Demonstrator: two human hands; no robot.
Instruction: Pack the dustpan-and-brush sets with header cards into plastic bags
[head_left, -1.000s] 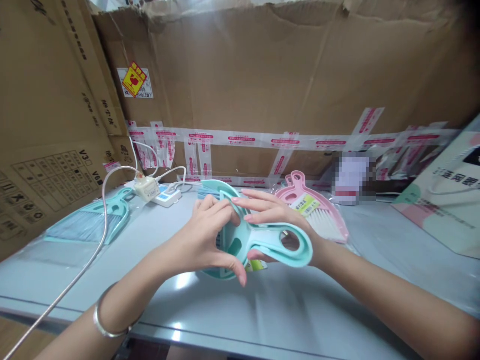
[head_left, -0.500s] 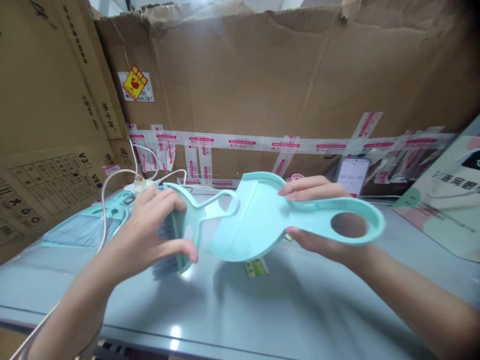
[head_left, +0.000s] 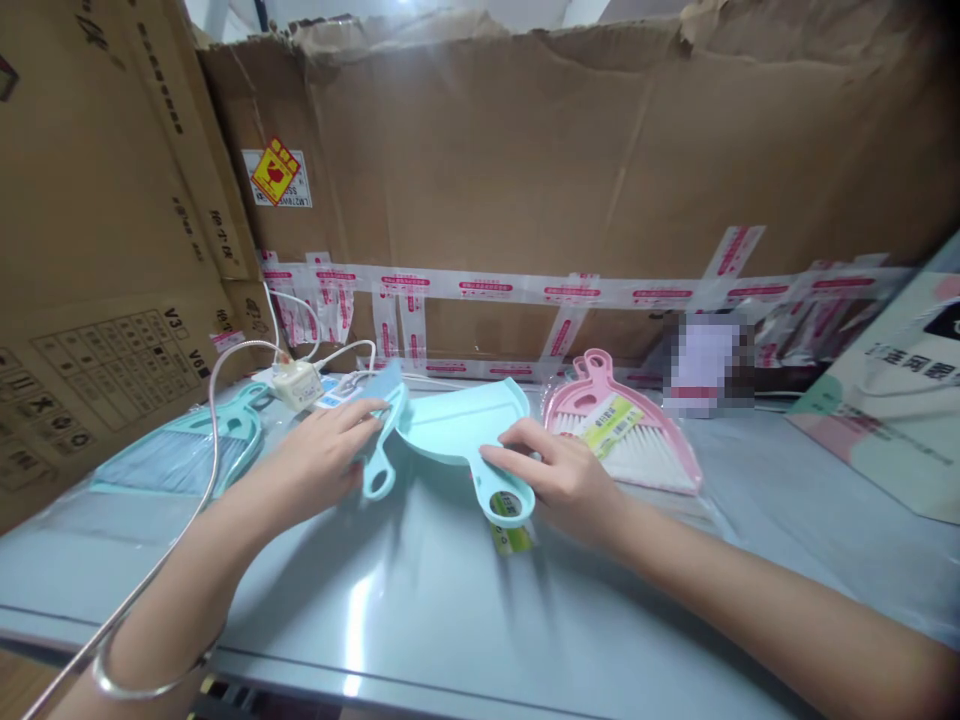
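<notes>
A mint-green dustpan (head_left: pixel 457 425) lies flat on the grey table (head_left: pixel 420 610), its ring handle pointing toward me. My right hand (head_left: pixel 559 478) rests beside that handle, fingers spread and touching it. To the left, a small mint-green brush (head_left: pixel 381 420) lies next to the pan. My left hand (head_left: pixel 319 460) holds the brush by its handle side, fingers curled over it. A yellow-green label (head_left: pixel 511 538) lies on the table under the pan's handle.
A pink dustpan-and-brush set (head_left: pixel 626 430) in plastic wrap lies to the right. Another mint set (head_left: pixel 180 450) in wrap lies at the left. A white power strip (head_left: pixel 300 382) and cables sit at the back. Cardboard walls (head_left: pixel 570 170) enclose the table; a printed bag (head_left: pixel 892 400) leans at the right.
The brush and dustpan were pulled apart in the air, then lowered. Both now lie on the table side by side, with my hands down on them.
</notes>
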